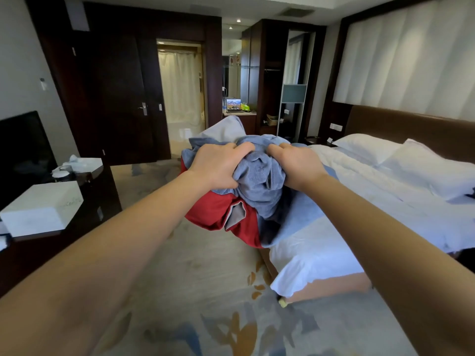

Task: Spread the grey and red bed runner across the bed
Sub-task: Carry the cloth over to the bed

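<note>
The grey and red bed runner [257, 186] is bunched into a crumpled heap in mid-air, at the foot corner of the bed [334, 247]. Its grey side faces up and red folds hang below on the left. My left hand [218, 165] grips the bundle's top left. My right hand [295, 165] grips the top right, fingers dug into the grey cloth. Part of the runner trails onto the white duvet under my right forearm. The bed lies to the right, with white pillows [401, 160] by the brown headboard.
A dark desk [64, 227] on the left carries a white box [43, 206] and cups, with a black TV [23, 150] behind. Patterned carpet [192, 291] runs between desk and bed. A dark door and a lit bathroom doorway stand ahead.
</note>
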`<state>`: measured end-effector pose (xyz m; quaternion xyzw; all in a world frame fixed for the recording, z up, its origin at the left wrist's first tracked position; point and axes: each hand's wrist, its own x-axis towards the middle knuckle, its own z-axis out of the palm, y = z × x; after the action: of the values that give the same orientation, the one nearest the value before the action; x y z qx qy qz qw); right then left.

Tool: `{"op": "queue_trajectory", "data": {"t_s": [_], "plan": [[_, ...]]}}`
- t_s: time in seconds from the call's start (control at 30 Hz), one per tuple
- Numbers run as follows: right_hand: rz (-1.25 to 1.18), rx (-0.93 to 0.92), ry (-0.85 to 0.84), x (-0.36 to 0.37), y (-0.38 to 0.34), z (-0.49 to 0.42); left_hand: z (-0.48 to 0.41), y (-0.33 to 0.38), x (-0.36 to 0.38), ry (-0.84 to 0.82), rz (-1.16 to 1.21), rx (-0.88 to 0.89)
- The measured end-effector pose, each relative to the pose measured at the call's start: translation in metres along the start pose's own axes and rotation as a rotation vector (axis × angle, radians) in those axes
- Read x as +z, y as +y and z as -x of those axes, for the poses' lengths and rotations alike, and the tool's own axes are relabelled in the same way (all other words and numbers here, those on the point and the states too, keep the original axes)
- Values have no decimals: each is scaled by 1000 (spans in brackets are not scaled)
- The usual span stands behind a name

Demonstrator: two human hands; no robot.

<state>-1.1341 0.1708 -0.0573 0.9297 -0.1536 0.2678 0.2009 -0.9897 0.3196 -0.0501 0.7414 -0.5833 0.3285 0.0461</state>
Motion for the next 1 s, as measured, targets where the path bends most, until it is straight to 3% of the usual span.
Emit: {"op": "queue_trajectory", "data": {"t_s": [0.5, 1.0], "plan": [[0, -45, -26, 123, 114, -117, -153, -31, 117, 0, -38, -24], [3, 19, -98, 262, 156, -250, -271, -129, 256, -42, -13, 43]]}}
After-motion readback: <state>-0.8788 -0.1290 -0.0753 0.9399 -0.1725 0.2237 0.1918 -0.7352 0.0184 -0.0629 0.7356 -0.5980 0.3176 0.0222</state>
